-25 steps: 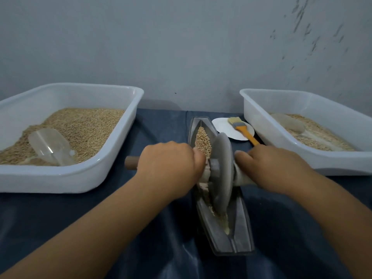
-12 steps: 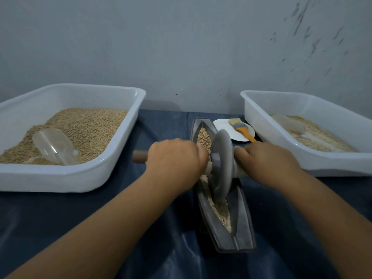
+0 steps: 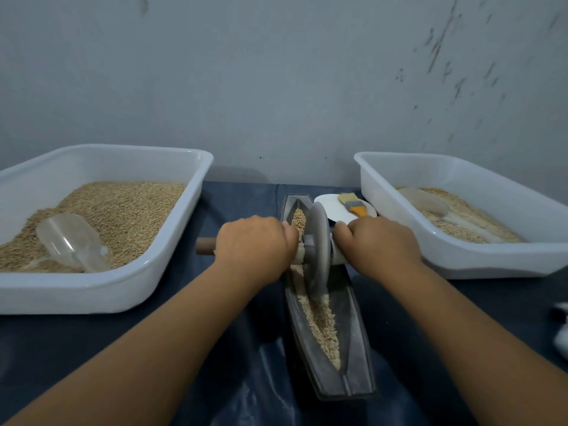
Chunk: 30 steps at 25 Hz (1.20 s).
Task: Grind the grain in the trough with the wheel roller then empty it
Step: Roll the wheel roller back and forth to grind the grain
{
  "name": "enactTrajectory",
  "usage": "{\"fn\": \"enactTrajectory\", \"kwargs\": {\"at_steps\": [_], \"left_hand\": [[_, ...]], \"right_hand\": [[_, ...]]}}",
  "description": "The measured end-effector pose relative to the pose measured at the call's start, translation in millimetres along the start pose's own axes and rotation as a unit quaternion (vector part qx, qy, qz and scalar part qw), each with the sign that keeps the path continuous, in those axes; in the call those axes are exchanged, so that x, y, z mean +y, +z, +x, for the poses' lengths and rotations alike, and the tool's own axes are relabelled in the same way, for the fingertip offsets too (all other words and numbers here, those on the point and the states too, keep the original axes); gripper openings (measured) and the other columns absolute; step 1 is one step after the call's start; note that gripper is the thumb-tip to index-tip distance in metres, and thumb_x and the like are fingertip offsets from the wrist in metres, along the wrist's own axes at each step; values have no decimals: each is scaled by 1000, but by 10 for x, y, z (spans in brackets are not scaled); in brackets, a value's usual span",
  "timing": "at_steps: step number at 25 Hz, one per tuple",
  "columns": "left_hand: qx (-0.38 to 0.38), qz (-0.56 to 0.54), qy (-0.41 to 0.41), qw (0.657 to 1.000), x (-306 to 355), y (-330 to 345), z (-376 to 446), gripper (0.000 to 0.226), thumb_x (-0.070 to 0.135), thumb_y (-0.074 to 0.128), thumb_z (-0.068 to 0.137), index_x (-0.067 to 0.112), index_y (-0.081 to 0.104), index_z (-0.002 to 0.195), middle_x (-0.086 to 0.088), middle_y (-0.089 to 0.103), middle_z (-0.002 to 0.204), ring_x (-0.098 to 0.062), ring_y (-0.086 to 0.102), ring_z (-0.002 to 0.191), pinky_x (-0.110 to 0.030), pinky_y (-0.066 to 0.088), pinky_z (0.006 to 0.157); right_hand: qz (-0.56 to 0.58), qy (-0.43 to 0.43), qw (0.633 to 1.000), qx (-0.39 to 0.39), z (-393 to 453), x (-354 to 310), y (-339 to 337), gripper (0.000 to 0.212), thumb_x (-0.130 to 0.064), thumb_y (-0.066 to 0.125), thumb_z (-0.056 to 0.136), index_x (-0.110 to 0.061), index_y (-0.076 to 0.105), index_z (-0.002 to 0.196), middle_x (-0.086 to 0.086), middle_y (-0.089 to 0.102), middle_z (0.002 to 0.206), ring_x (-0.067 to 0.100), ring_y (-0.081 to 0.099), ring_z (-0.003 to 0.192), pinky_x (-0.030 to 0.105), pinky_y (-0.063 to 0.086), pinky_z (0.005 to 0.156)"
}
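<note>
So the grinding was clearly underway but nowhere near finished, as far as I could judge. Going left to right: the left tub (image 3: 172, 259) held a big heap of whole grain with a clear scoop (image 3: 69, 241) lying in it, untouched. The left hand (image 3: 255, 244) had its fingers curled round the wooden axle handle (image 3: 205, 245), whose end stuck out past the knuckles. The wheel roller (image 3: 318, 250) stood upright in the trough (image 3: 353, 342), roughly mid-length, and the grain (image 3: 322, 321) was in the trough on both sides of it: the near stretch looked paler and partly crushed, the far bit (image 3: 298, 221) looked whole. The right hand (image 3: 378, 244) was wrapped round the other end of the axle. Behind it a brush (image 3: 353, 204) sat on a small white plate (image 3: 329, 207), and the right tub (image 3: 461, 256) held some grain too.

Emptying hadn't started, I'd say.

Hard to see: the fingertips of both hands were tucked under, the right handle was fully covered, and the wheel hid the grain right beneath it. Something white at the right edge (image 3: 561, 330) was cut off, couldn't tell what.
</note>
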State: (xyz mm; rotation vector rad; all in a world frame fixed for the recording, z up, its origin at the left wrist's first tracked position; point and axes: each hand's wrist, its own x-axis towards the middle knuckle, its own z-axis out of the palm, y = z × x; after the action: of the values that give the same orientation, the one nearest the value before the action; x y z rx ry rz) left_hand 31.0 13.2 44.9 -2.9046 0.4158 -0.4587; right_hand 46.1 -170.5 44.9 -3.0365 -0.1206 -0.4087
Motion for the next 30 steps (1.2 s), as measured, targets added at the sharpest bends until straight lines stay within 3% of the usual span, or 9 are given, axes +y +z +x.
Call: {"fn": "enactTrajectory", "kwargs": {"at_steps": [3,6,9,12,16,19,23,27,30], "left_hand": [[102,-45,1,994,71,59,-370,21,28,53,87,17,51,69,4,35,55,-18,38,41,-23,26,42],[168,-119,-52,977,108,105,-449,43,39,33,90,25,29,49,10,25,45,-12,17,35,-21,10,44],[150,-75,-83,982,60,179,-175,38,33,30,94,18,34,58,6,43,53,-12,28,42,-25,20,46],[44,-18,-5,999,-19,149,19,8,17,39,95,14,45,97,-2,45,76,-24,46,63,-30,36,55],[106,-96,-88,986,68,75,-230,40,36,26,94,19,43,62,6,48,57,-18,42,48,-28,30,50],[197,-140,-45,969,126,129,-534,42,38,32,90,23,34,51,8,35,44,-16,31,36,-27,28,42],[142,-84,-92,982,77,126,-234,43,37,28,92,21,36,53,7,36,48,-18,38,43,-26,24,47],[66,2,-20,998,23,145,112,12,15,38,92,14,43,81,0,43,66,-21,43,56,-28,30,48],[60,3,-20,998,33,115,-64,18,24,32,95,17,36,79,1,40,62,-19,45,54,-28,33,48]], "right_hand": [[11,-20,1000,-2,-342,100,-19,54,-52,23,90,-22,48,53,-1,49,49,11,45,46,28,26,46],[16,-18,999,24,-471,110,-49,63,-62,10,82,-21,44,47,0,45,43,9,42,39,27,26,45],[22,-14,999,20,-151,35,-1,58,-52,20,93,-23,48,51,-2,47,51,11,43,49,27,27,48],[9,2,998,59,35,-47,61,52,-42,28,99,-23,42,53,-3,44,57,15,39,54,28,22,49],[25,-31,999,31,-240,75,32,55,-51,20,93,-23,44,52,-1,47,51,12,43,47,27,24,47],[26,-51,998,30,-513,189,-40,67,-65,7,85,-23,45,50,-1,45,44,9,43,40,27,27,44],[9,-21,998,55,-314,91,46,64,-58,13,91,-22,45,49,0,47,48,10,44,45,27,24,46],[30,19,999,31,63,20,96,52,-40,27,100,-23,48,55,-2,49,59,12,43,55,27,24,49],[11,-9,1000,-16,-58,52,36,45,-36,30,98,-22,48,58,-2,49,58,15,45,55,28,28,49]]}}
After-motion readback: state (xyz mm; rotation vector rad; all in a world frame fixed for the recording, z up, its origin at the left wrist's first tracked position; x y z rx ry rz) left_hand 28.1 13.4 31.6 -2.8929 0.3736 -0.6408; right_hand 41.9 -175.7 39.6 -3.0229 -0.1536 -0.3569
